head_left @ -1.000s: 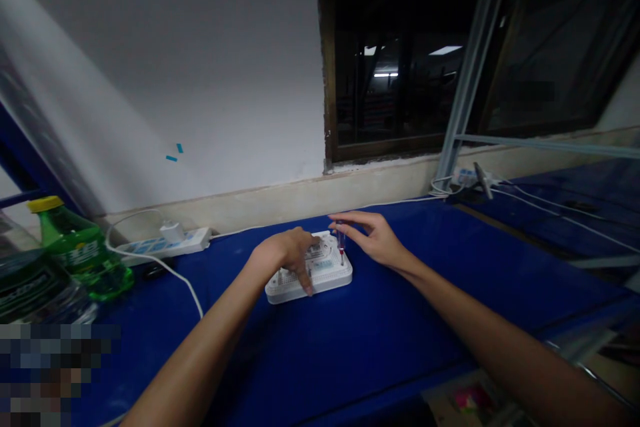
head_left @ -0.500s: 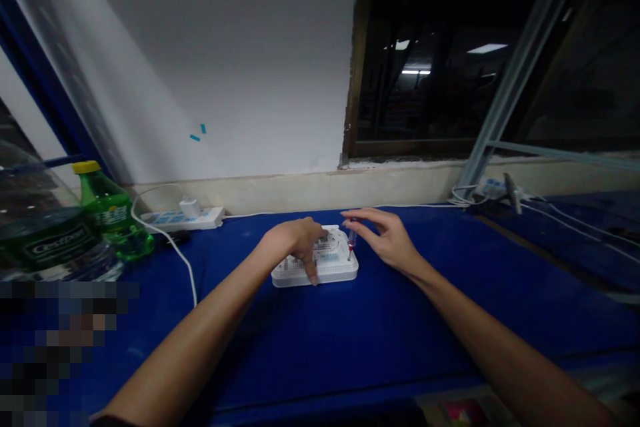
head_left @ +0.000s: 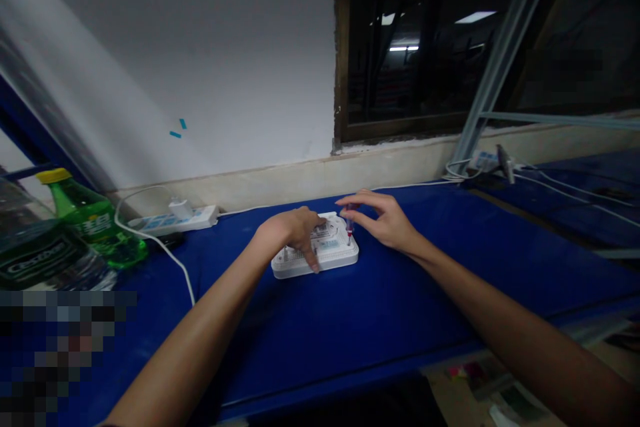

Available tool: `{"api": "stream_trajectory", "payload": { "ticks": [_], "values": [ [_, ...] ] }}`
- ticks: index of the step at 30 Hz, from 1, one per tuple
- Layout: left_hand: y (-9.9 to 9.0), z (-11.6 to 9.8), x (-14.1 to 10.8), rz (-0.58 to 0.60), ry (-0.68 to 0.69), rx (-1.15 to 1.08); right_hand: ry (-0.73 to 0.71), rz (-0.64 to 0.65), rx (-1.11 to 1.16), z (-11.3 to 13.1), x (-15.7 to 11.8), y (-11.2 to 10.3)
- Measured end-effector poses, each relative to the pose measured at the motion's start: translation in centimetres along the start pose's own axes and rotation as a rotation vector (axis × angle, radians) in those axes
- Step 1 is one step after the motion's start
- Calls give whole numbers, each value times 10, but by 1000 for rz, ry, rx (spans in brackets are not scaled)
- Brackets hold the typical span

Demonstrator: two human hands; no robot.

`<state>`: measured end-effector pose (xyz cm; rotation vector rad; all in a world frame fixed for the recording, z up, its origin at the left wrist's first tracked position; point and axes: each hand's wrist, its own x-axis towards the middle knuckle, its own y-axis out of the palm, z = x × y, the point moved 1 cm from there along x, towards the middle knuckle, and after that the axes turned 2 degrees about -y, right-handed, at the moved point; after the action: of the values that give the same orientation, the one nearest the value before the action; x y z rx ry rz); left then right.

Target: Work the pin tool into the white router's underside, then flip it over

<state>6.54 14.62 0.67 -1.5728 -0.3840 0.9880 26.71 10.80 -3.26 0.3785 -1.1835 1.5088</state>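
Both hands work at a white router-like box [head_left: 316, 255] lying flat on the blue table [head_left: 350, 340]. From the head camera, the left hand [head_left: 293, 233] presses down on the box's top, fingers curled, one fingertip over its near edge. The right hand [head_left: 383, 221], at three o'clock of the box, pinches a small red-handled screwdriver [head_left: 349, 229] upright, tip down at the box's right corner. I'd judge it best to keep the driver vertical and the box pinned firmly. Long axis of the box runs nine to three o'clock. A green bottle [head_left: 93, 223] and a power strip [head_left: 173, 220] sit off at nine o'clock.
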Motion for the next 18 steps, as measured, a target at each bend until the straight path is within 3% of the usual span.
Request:
{"api": "stream_trajectory", "payload": {
  "ticks": [3,8,15,18],
  "values": [
    [1,1,1,0,6,1,-39,3,-38,1,0,-2],
    [2,3,2,-13,24,16,-69,122,26,8,2,1],
    [-1,-1,-3,-7,3,-20,-31,33,-58,8,1,3],
    [0,0,-2,-20,14,-7,-48,98,-43,8,1,1]
  ]
}}
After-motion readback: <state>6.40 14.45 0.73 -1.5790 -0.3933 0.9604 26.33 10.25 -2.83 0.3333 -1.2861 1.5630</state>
